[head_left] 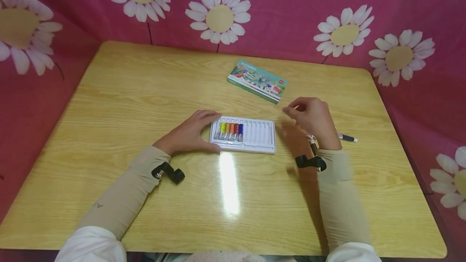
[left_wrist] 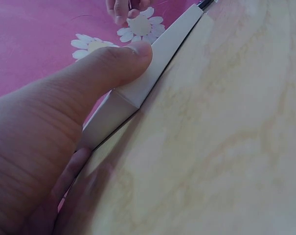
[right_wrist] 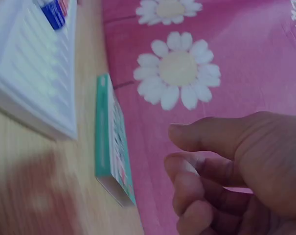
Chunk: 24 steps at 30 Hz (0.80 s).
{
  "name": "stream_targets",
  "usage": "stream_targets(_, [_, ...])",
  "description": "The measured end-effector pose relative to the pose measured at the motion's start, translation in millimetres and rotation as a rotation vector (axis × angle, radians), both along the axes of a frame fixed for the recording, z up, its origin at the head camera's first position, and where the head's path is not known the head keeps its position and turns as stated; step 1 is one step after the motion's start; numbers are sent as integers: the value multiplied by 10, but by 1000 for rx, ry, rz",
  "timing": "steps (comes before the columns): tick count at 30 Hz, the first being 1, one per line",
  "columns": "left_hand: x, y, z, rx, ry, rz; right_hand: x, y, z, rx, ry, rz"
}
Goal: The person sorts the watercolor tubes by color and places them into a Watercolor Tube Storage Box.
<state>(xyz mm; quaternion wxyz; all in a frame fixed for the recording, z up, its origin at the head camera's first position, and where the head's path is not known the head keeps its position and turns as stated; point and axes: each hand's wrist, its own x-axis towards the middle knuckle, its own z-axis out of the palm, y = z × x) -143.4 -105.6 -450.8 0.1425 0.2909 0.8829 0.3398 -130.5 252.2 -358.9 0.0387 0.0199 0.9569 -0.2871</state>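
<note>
A white plastic tray [head_left: 259, 148] of paint tubes lies on the table in front of me. Its left part holds several small tubes [head_left: 232, 131], running from white and yellow through orange and red to blue; the slots on the right have no tubes. My left hand [head_left: 193, 132] grips the tray's left end, thumb along the near side and fingers at the far corner. In the left wrist view the thumb presses on the tray's side wall [left_wrist: 174, 41]. Raised to the right of the tray, my right hand [head_left: 309, 112] has loosely bent fingers and holds nothing.
A green printed box [head_left: 257, 81] lies at an angle behind the tray. Beside the right wrist, a pen [head_left: 348, 137] with a dark section lies on the wooden table [head_left: 145, 80], partly covered by the arm. A pink flowered cloth [head_left: 276, 15] hangs around the table.
</note>
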Motion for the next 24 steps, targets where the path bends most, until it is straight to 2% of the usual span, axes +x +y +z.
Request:
stream_targets(10, [24, -17, -16, 4, -1, 16, -20, 292, 61, 28, -58, -64])
stream_targets(16, [4, -24, -42, 18, 14, 14, -9, 482, 110, 66, -85, -64])
stream_targets(24, [0, -10, -7, 10, 10, 1, 39, 724, 73, 108, -173, -85])
